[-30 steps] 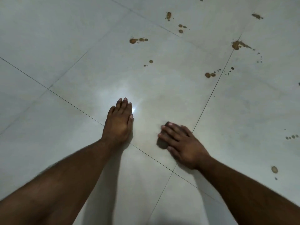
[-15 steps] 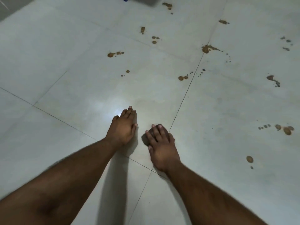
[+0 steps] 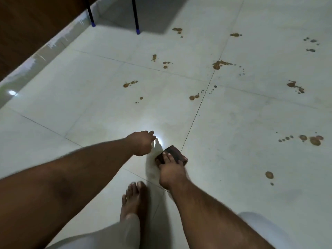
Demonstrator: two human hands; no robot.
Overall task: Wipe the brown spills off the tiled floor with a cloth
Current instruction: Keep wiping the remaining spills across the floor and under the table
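Observation:
My right hand (image 3: 170, 170) grips a folded dark brown cloth (image 3: 175, 152), which sits low over the pale tiled floor (image 3: 242, 123) next to a grout line. My left hand (image 3: 142, 142) hovers just left of the cloth, fingers pointing down toward the floor and holding nothing. Brown spills dot the tiles ahead: a blotch (image 3: 218, 64) on the far grout line, drops (image 3: 194, 97) nearer the middle, a streak (image 3: 128, 84) to the left. Larger drops (image 3: 314, 140) and a single round spot (image 3: 269, 174) lie at the right.
My bare foot (image 3: 133, 200) and a pale trouser leg (image 3: 111, 236) are at the bottom. Two thin dark furniture legs with blue tips (image 3: 137, 31) stand at the top. A glossy skirting (image 3: 36, 60) and dark wall run along the upper left.
The view has risen and tilted up, showing more floor and my foot. My left hand has lifted off the tile. My right hand now grips the cloth from the near side.

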